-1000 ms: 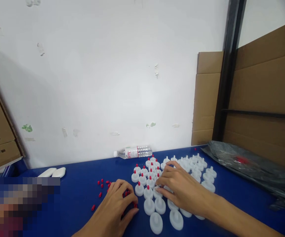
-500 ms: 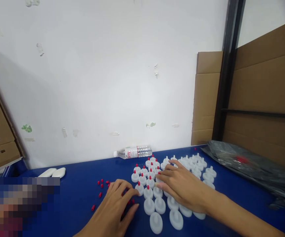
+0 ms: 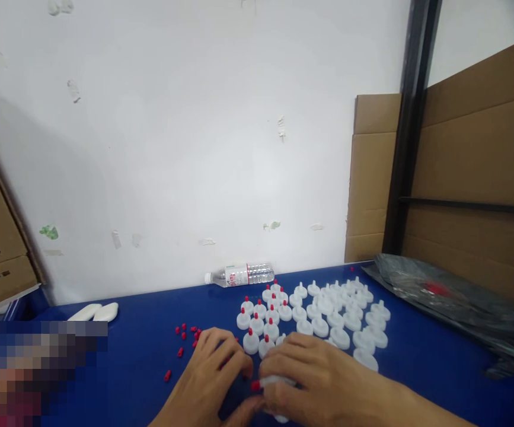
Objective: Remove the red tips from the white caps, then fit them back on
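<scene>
In my right hand [image 3: 314, 373] is a white plastic nozzle cap [image 3: 278, 379], tipped sideways with its spout toward the left. A small red cap [image 3: 255, 385] sits at the end of that spout. My left hand [image 3: 216, 367] is close by on the left, its fingers bent and its thumb apart from them. Beyond both hands, several white nozzle caps with red tips [image 3: 251, 341] stand upright on the blue table [image 3: 136, 356]. To the right are several white nozzle caps without red tips [image 3: 339, 338]. Loose red caps [image 3: 180, 352] lie left of my left hand, some partly hidden by it.
A clear plastic bottle [image 3: 243, 274] lies against the white wall. Two white oval pieces [image 3: 105, 311] rest at the left. A grey plastic bag [image 3: 443, 308] covers the right side, near cardboard sheets [image 3: 479, 148] and a dark metal post [image 3: 405, 136].
My right hand has come down and left from among the white nozzle caps and now holds one with a red tip. My left hand has shifted slightly right.
</scene>
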Motion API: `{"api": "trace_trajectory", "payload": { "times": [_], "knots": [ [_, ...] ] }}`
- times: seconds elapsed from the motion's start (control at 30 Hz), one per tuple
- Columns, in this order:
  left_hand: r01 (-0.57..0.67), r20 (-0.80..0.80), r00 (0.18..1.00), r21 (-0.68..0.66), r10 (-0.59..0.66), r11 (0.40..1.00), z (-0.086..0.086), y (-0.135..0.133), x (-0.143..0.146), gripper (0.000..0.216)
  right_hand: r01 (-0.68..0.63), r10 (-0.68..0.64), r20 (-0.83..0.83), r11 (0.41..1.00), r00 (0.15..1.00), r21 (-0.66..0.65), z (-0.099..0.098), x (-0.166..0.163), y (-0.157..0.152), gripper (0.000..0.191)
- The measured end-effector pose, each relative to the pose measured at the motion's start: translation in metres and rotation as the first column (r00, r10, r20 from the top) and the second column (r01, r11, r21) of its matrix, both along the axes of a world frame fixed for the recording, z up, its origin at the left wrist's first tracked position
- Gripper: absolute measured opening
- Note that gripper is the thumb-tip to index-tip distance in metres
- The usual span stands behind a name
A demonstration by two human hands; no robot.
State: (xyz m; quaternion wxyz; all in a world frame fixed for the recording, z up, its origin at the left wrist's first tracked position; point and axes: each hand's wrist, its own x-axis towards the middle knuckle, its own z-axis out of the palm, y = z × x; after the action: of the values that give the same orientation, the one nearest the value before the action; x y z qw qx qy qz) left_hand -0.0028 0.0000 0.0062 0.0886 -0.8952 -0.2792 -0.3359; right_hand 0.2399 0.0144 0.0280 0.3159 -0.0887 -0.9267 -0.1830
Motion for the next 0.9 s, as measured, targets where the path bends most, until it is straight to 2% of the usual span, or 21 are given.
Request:
{"api": "trace_trajectory", "payload": {
  "times": [0.1, 0.2, 0.3, 0.37, 0.43, 0.53, 0.6, 0.67, 0.7, 0.77, 0.83, 0.9],
  "knots": [
    [0.052, -0.006, 0.999, 0.109, -0.051, 0.993, -0.006, 0.001, 0.006, 0.027, -0.050, 0.053, -0.060, 0.998, 0.997, 0.040, 0.000, -0.005, -0.008, 0.022],
    [0.069, 0.005, 0.997, 0.177, -0.071, 0.982, -0.011, 0.003, 0.009, 0.031, -0.063, 0.067, -0.068, 0.997, 0.995, 0.051, 0.004, -0.005, -0.010, 0.025],
    [0.112, 0.013, 0.993, 0.157, -0.116, 0.981, -0.013, 0.004, 0.008, 0.036, -0.072, 0.075, -0.056, 0.996, 0.996, 0.056, 0.005, -0.004, -0.009, 0.027],
    [0.144, 0.029, 0.989, 0.012, -0.144, 0.990, -0.012, 0.003, 0.007, 0.041, -0.064, 0.066, -0.026, 0.996, 0.998, 0.055, 0.003, -0.005, -0.008, 0.026],
    [0.122, 0.050, 0.992, -0.218, -0.114, 0.968, -0.008, -0.001, 0.005, 0.046, -0.045, 0.045, 0.011, 0.998, 0.999, 0.053, 0.002, -0.005, -0.007, 0.023],
    [0.090, 0.101, 0.994, -0.497, -0.045, 0.863, 0.002, -0.008, 0.003, 0.052, -0.029, 0.028, 0.009, 0.996, 1.000, 0.079, 0.002, -0.003, -0.005, 0.024],
    [0.146, 0.168, 0.984, -0.599, -0.055, 0.787, 0.009, -0.013, 0.002, 0.058, -0.024, 0.030, -0.047, 0.993, 0.998, 0.117, 0.004, 0.002, 0.000, 0.026],
    [0.184, 0.216, 0.975, -0.624, -0.058, 0.760, 0.015, -0.016, 0.001, 0.059, -0.005, 0.016, -0.107, 0.994, 0.994, 0.111, 0.007, 0.009, 0.008, 0.023],
    [0.173, 0.220, 0.974, -0.610, -0.044, 0.773, 0.017, -0.017, 0.000, 0.057, 0.017, -0.009, -0.129, 0.998, 0.992, 0.065, 0.007, 0.013, 0.013, 0.021],
    [0.094, 0.182, 0.983, -0.537, 0.006, 0.838, 0.018, -0.017, 0.000, 0.048, 0.084, -0.095, -0.149, 0.993, 0.984, -0.080, 0.008, 0.019, 0.022, 0.017],
    [0.017, 0.095, 0.995, -0.411, 0.025, 0.912, 0.015, -0.013, 0.000, 0.032, 0.157, -0.187, -0.126, 0.964, 0.974, -0.213, 0.008, 0.022, 0.027, 0.014],
    [-0.029, 0.000, 1.000, -0.283, 0.030, 0.959, 0.011, -0.008, 0.000, 0.017, 0.226, -0.258, -0.079, 0.931, 0.963, -0.287, 0.008, 0.023, 0.029, 0.015]
  ]
}}
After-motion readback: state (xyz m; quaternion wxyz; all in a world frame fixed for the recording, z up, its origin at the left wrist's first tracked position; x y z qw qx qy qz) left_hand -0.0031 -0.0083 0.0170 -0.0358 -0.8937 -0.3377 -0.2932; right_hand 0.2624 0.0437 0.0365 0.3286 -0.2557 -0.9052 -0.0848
